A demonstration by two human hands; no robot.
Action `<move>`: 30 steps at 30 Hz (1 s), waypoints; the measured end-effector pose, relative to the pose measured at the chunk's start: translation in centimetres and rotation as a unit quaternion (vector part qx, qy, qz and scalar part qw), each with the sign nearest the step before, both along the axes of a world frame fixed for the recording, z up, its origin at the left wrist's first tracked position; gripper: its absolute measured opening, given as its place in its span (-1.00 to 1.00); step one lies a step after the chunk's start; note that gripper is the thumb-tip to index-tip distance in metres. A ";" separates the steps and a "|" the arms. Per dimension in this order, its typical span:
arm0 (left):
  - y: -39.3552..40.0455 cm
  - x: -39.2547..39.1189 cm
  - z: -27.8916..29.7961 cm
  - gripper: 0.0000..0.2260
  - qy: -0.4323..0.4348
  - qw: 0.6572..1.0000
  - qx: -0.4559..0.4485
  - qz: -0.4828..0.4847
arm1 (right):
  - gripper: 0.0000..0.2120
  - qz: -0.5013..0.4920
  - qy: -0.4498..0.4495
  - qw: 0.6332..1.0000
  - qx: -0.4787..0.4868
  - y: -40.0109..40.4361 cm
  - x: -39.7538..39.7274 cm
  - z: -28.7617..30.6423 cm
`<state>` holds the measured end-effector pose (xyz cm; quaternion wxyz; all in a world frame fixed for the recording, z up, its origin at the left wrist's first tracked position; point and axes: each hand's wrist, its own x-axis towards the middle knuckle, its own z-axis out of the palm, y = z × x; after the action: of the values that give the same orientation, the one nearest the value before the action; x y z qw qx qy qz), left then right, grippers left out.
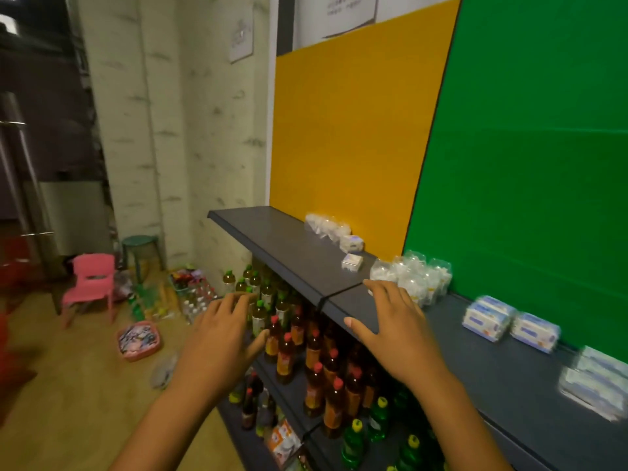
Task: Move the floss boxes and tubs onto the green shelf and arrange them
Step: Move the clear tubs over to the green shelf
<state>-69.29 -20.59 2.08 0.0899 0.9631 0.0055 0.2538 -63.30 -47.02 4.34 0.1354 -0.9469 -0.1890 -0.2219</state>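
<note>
Two small white floss boxes (352, 243) (352, 262) and several clear tubs (326, 226) sit on the grey shelf (272, 232) in front of the yellow panel. More clear tubs (413, 275) stand bunched on the grey shelf (492, 368) under the green panel, at its left end. My right hand (390, 324) hovers open over the joint between the two shelves, just in front of those tubs. My left hand (224, 331) is open and empty, out in front of the shelf edge above the bottles.
White-and-blue packs (509, 322) and more packs (594, 379) lie further right on the green-backed shelf. Lower shelves hold several bottles (316, 362). On the floor at the left stand a pink chair (90, 283), a green stool (141, 246) and a pink basket (138, 339).
</note>
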 end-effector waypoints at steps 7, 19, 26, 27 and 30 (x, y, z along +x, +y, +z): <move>2.4 8.9 2.7 -0.48 -0.028 0.999 0.020 0.022 | -0.36 0.027 -0.016 0.999 0.019 3.1 9.4 0.9; 3.4 20.6 0.6 -0.47 0.004 1.000 0.014 0.006 | -0.36 0.012 0.010 1.000 0.019 4.3 20.7 -1.1; 7.4 27.6 -0.4 -0.47 0.009 0.999 -0.010 -0.030 | -0.37 -0.018 0.010 1.000 0.017 8.0 26.4 -1.5; 8.1 28.8 -0.4 -0.47 0.011 0.999 -0.014 -0.033 | -0.37 -0.023 0.011 0.999 0.019 8.7 27.3 -1.5; 10.8 32.7 -0.1 -0.46 0.012 0.998 -0.015 -0.051 | -0.38 -0.052 0.006 0.998 0.025 11.0 30.2 -1.5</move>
<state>-36.57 -9.81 1.93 0.1174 0.9636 -0.0388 0.2370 -33.07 -35.99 2.87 0.1482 -0.9530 -0.1336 -0.2280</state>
